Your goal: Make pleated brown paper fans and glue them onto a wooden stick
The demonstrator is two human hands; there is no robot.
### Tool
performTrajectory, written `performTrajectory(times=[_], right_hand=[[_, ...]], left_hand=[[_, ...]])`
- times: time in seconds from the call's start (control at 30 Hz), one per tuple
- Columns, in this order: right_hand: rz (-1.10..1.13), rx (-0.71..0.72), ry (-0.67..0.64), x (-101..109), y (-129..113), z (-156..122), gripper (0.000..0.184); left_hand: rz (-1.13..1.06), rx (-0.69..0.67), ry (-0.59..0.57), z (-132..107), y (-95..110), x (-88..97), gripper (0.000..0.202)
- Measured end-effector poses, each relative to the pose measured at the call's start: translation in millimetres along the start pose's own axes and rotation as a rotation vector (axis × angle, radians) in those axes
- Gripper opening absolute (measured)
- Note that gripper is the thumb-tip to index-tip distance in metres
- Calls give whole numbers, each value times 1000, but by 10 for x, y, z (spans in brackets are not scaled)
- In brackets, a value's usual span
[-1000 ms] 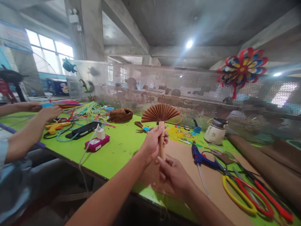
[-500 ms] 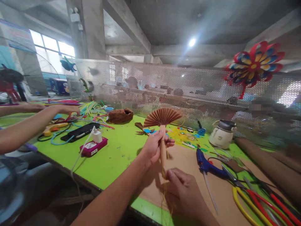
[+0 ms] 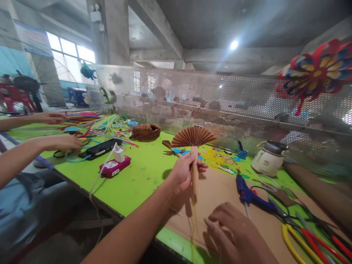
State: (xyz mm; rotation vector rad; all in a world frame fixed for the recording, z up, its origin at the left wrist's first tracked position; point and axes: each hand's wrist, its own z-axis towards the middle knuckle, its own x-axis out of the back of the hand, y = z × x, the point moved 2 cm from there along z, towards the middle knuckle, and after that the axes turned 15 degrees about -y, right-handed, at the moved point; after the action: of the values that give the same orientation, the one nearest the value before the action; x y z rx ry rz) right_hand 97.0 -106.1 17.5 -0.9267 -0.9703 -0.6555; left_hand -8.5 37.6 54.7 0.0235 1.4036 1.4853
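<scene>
My left hand (image 3: 183, 170) grips the handle of a brown pleated paper fan (image 3: 194, 136). The fan is spread above the fist, and its rolled handle (image 3: 194, 179) points down toward me. Thin yellow string (image 3: 194, 223) is tied round the handle and dangles past the table edge. To the right of the string, my right hand (image 3: 236, 231) hovers over brown cardboard (image 3: 211, 187) with its fingers apart and nothing in them. A blue glue gun (image 3: 251, 194) lies just beyond that hand.
Scissors with yellow handles (image 3: 291, 242) and red-handled tools (image 3: 320, 242) lie at right, below a cream kettle-like jar (image 3: 266, 163). Yellow scraps (image 3: 217, 157) lie behind the fan. At left are a magenta power strip (image 3: 115, 167), a black phone (image 3: 103, 148) and a co-worker's hands (image 3: 62, 142).
My right hand has let go of the yellow string and moved right and down, its fingers opening. My left hand still holds the fan. The co-worker's near hand has drawn back leftward.
</scene>
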Motion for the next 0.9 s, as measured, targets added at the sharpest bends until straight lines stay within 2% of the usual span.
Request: performTrajectory(times=[0.07, 0.13, 0.2, 0.3, 0.43, 0.7, 0.9], right_hand=[[102, -108, 136, 126, 26, 26, 13], [268, -241, 226, 188, 55, 119, 18], [510, -345, 208, 163, 75, 260, 25], [866, -296, 73, 19, 50, 469, 25], [1082, -300, 112, -184, 13, 530, 20], [1128, -397, 232, -387, 6, 431, 19], [645, -367, 329, -430, 115, 403, 12]], left_hand=[[-7, 12, -12, 6, -23, -12, 12], [-13, 22, -29, 2, -48, -30, 12], [-23, 20, -66, -9, -73, -48, 11], [-40, 9, -121, -23, -105, -56, 9], [-38, 10, -119, -19, -141, -32, 7], [-46, -70, -16, -16, -166, -59, 7], [-106, -93, 176, -26, -203, -34, 11]])
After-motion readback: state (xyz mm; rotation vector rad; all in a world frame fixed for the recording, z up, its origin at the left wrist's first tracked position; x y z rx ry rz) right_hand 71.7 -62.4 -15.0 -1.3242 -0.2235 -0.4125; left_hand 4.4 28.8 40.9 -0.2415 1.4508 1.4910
